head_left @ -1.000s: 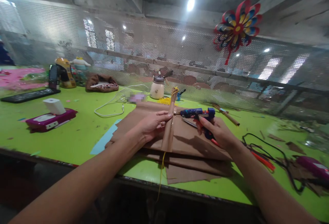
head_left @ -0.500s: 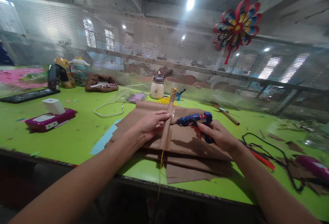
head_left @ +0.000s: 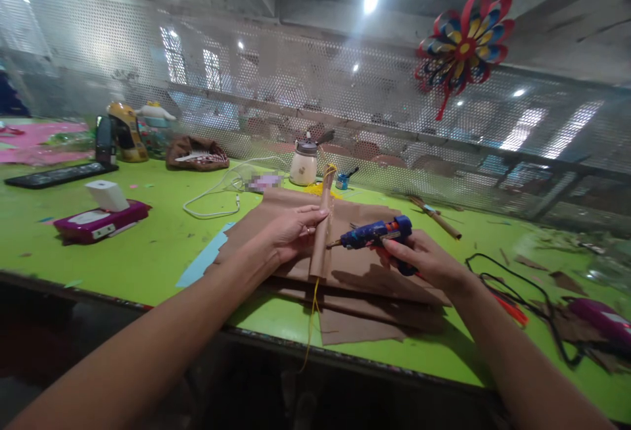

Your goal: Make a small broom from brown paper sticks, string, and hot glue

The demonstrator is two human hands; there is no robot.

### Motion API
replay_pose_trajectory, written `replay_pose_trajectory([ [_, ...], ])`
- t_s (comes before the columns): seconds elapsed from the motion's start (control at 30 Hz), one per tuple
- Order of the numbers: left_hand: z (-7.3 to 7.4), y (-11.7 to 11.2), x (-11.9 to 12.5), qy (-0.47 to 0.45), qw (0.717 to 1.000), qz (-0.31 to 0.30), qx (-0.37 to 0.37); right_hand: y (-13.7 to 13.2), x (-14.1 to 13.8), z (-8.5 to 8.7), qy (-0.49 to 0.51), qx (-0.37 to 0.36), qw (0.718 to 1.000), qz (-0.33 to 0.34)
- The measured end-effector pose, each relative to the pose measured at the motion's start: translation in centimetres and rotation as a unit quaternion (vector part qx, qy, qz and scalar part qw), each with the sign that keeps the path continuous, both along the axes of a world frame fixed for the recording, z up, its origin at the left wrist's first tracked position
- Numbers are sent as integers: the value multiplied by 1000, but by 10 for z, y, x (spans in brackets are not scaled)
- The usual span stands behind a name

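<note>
Left hand [head_left: 290,231] is pinching the brown paper tube [head_left: 321,246] at frame centre; right hand [head_left: 424,259] is gripping the glue gun [head_left: 374,233] just right of it. Nozzle [head_left: 336,243] is pointing at the tube near the left hand, so slipping could be burning skin. Yellow string [head_left: 314,302], dangling lower centre, could be catching stray glue.

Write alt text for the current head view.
A left hand holds a brown paper roll trailing yellow string; the right hand points a blue glue gun at its side. Beneath are brown paper sheets on a green table.
</note>
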State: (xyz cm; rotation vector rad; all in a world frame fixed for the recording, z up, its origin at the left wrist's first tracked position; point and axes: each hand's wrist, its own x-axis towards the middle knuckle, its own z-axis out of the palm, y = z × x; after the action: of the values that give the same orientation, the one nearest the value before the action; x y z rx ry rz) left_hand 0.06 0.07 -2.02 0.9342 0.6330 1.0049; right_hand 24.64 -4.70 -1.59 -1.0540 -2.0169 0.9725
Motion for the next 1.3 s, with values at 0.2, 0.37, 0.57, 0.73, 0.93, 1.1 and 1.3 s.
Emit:
replay_pose_trajectory([
  [0.2,-2,-1,2,30,999,-21,9,4,-5,4,61,55,996,-37],
  [0.37,0,-5,3,26,999,-30,10,6,-8,4,67,74,993,-56],
  [0.57,2,-3,3,2,1000,-14,7,2,-6,1,50,47,997,-37],
  [0.73,-2,1,1,-10,1000,-3,12,-3,-6,3,20,56,998,-8],
  [0.93,2,-1,2,-34,998,22,-38,-5,-5,1,-5,63,998,3],
  [1.1,6,-3,2,-36,998,32,-44,-6,-4,-1,-14,57,998,20],
  [1.3,-1,0,1,-13,999,16,-30,-3,-5,-1,50,67,996,8],
])
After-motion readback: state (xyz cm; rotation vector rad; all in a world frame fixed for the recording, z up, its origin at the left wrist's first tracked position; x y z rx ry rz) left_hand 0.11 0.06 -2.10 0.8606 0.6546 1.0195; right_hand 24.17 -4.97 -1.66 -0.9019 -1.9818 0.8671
